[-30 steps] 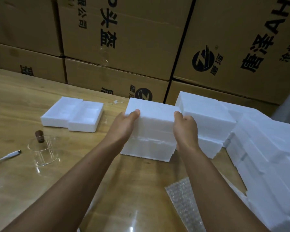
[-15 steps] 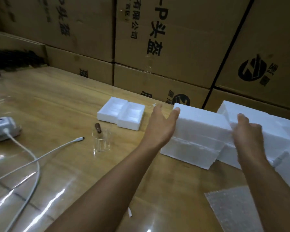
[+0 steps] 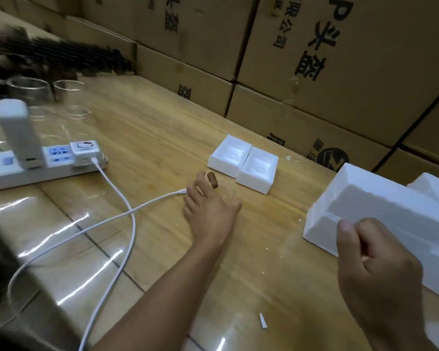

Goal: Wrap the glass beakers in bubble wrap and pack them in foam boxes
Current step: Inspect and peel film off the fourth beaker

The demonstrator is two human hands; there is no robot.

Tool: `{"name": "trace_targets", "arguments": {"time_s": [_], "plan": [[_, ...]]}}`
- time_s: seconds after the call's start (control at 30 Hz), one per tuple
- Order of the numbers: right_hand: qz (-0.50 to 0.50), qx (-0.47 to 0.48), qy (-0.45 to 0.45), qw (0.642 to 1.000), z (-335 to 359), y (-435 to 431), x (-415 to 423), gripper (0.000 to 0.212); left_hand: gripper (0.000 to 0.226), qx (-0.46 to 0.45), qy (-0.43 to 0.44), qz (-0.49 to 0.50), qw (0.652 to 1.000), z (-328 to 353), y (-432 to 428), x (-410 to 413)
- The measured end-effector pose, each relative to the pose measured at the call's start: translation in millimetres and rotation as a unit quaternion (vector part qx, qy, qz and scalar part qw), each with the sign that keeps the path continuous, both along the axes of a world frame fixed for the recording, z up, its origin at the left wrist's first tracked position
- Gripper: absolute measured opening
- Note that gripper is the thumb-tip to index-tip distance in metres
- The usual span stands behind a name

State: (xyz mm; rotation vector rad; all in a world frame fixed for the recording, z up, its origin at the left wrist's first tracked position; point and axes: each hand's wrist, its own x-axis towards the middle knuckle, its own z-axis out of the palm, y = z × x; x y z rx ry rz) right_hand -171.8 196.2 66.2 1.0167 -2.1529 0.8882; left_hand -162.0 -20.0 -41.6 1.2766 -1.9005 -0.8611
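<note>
A small clear glass beaker (image 3: 227, 192) with a brown cork stopper (image 3: 212, 180) stands on the wooden table, left of an open two-part foam box (image 3: 243, 163). My left hand (image 3: 211, 214) reaches over the beaker, fingers spread on its left side and thumb on its right; most of the glass is hidden behind the hand. A closed white foam box (image 3: 380, 206) lies at the right. In front of that box my right hand (image 3: 378, 269) hovers loosely curled and holds nothing. Two larger beakers (image 3: 28, 93) stand blurred at the far left.
A white power strip (image 3: 36, 171) with plugged adapters lies at the left, and its white cable (image 3: 127, 214) runs across the table up to my left hand. Stacked cardboard cartons (image 3: 314, 72) wall off the back. Another foam block (image 3: 436, 188) sits behind the closed box.
Both hands have let go of the closed foam box. My left hand moved left to the corked beaker, my right hand drew back toward me, and the view swung left.
</note>
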Motion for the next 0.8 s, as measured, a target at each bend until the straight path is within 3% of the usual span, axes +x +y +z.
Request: {"name": "trace_targets", "arguments": {"time_s": [0.1,0.2,0.3,0.4,0.53,0.67,0.8], "plan": [[-0.012,0.007,0.012,1.0,-5,21,6,0.039,0.095,-0.009,0.029,-0.007,1.0,3,-8,-8],[-0.015,-0.004,0.0,1.0,-8,55,9,0.04,0.077,0.002,0.126,-0.043,0.991,15,1,4],[-0.033,-0.005,-0.09,0.995,-10,92,9,0.034,0.073,0.036,0.203,-0.138,0.969,43,40,27],[-0.002,-0.043,-0.244,0.969,-5,121,7,0.025,0.071,0.143,0.233,-0.336,0.901,78,92,44],[0.101,-0.151,-0.404,0.896,7,153,-5,0.03,0.056,0.258,0.214,-0.568,0.751,107,158,46],[0.177,-0.218,-0.422,0.862,4,182,-18,0.025,0.057,0.24,0.183,-0.622,0.722,112,201,28],[0.185,-0.265,-0.384,0.865,-11,201,-31,0.017,0.063,0.279,0.244,-0.592,0.716,94,229,8]]}}
